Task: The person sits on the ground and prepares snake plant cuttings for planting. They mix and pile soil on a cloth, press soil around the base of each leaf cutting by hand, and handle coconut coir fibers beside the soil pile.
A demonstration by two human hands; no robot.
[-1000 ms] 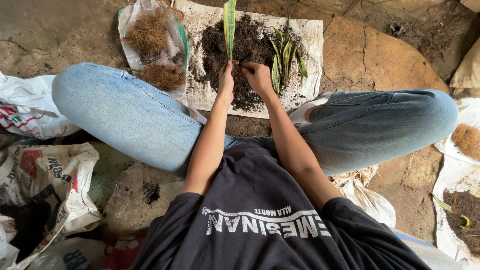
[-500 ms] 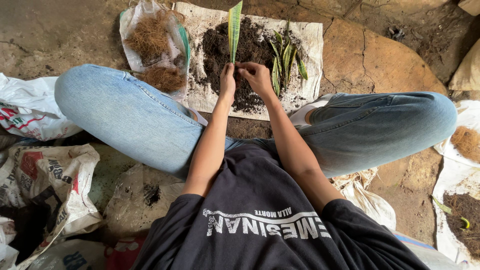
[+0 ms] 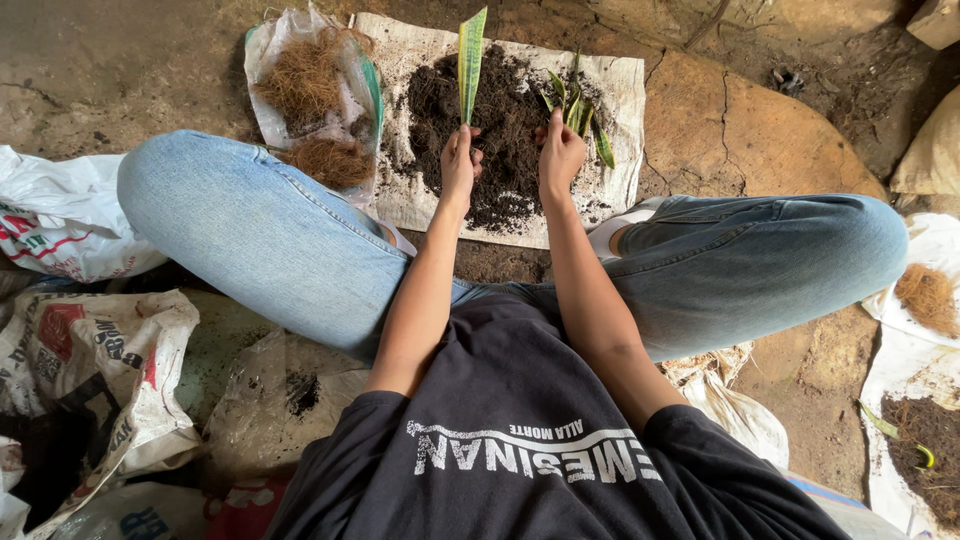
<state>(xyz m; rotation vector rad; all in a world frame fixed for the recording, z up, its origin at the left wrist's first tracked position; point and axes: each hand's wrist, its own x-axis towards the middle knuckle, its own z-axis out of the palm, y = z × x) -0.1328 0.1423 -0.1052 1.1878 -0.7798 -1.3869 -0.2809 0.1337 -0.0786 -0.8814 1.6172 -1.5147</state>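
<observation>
Cracked dirt floor (image 3: 760,130), dim daylight

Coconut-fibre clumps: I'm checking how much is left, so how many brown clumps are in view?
3: one inside the open plastic bag at top left, one just below it, one at the right edge. More may be hidden.

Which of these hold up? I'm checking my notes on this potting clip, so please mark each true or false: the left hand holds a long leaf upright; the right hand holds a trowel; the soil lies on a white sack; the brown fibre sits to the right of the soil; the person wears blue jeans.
1. The left hand holds a long leaf upright. True.
2. The right hand holds a trowel. False: no tool shows; it is over the soil by the small cuttings.
3. The soil lies on a white sack. True.
4. The brown fibre sits right of the soil. False: it is to the left, in a plastic bag.
5. The person wears blue jeans. True.
</observation>
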